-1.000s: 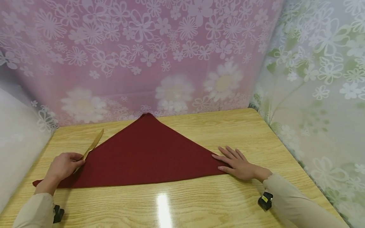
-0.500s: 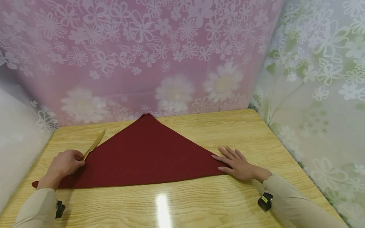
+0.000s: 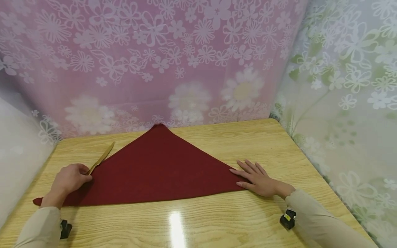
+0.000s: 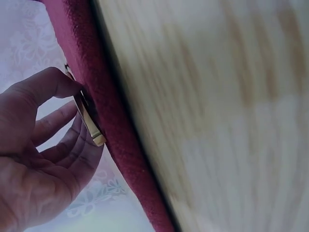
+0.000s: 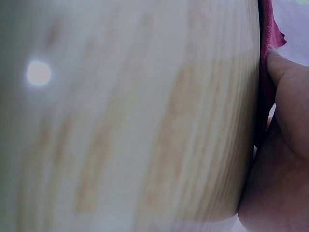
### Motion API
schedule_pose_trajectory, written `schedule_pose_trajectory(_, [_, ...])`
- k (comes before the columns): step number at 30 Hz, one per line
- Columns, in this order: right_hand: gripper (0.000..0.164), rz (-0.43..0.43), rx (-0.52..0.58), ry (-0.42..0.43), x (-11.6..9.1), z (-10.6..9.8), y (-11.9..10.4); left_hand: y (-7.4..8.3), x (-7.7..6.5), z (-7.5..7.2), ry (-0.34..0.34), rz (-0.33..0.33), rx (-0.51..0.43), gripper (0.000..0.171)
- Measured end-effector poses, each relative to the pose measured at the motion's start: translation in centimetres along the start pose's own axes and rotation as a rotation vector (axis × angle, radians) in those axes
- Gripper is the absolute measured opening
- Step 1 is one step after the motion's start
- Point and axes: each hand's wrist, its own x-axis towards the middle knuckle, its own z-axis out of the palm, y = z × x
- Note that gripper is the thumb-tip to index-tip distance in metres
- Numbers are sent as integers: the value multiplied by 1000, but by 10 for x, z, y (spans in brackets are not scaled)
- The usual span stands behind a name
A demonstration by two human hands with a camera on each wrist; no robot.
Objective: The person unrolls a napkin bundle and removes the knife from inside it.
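A dark red cloth [image 3: 155, 168], folded into a triangle, lies on the wooden table with its peak pointing to the far edge. At its left slope, my left hand [image 3: 69, 179] pinches a gold table knife [image 3: 103, 155] by the handle, and the blade points away to the right. In the left wrist view the thumb and fingers hold the handle [image 4: 89, 121] close to the cloth edge [image 4: 116, 130]. My right hand [image 3: 258, 179] rests with spread, straight fingers on the cloth's right corner, covering its tip. The left forearm hides part of the left corner.
The light wooden table [image 3: 235, 220] carries a bright light reflection at its front. A pink floral curtain [image 3: 149, 69] hangs along the back edge, and a pale floral curtain [image 3: 344, 103] borders the right side. A small black device [image 3: 287, 219] sits at the right wrist.
My left hand and the knife have shifted very slightly, the blade tip a little to the right. The cloth's left corner has slid slightly left. My right hand stays in place.
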Motion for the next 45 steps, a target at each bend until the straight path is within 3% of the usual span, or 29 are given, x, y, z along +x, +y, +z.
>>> schedule_pose_trajectory(9, [50,33,-27,-31,0,-1,1,2,-1,0,12,-58,-55,38])
schedule_pose_trajectory(21, [51,38,-21,-28,0,0,0,11,-3,-6,4,-100,35,24])
schedule_pose_trajectory(29, [51,42,-26,-33,-1,-1,0,3,-8,-1,-12,-82,-8,25])
schedule_pose_trajectory(34, [51,41,-24,-37,-1,-1,0,2,-11,-1,45,-79,-51,38])
schedule_pose_trajectory(41, [51,30,-39,-32,-1,0,2,19,-8,0,212,-33,-118,30])
schedule_pose_trajectory(45, [51,27,-40,-27,-1,0,2,34,-6,-2,252,0,-134,27])
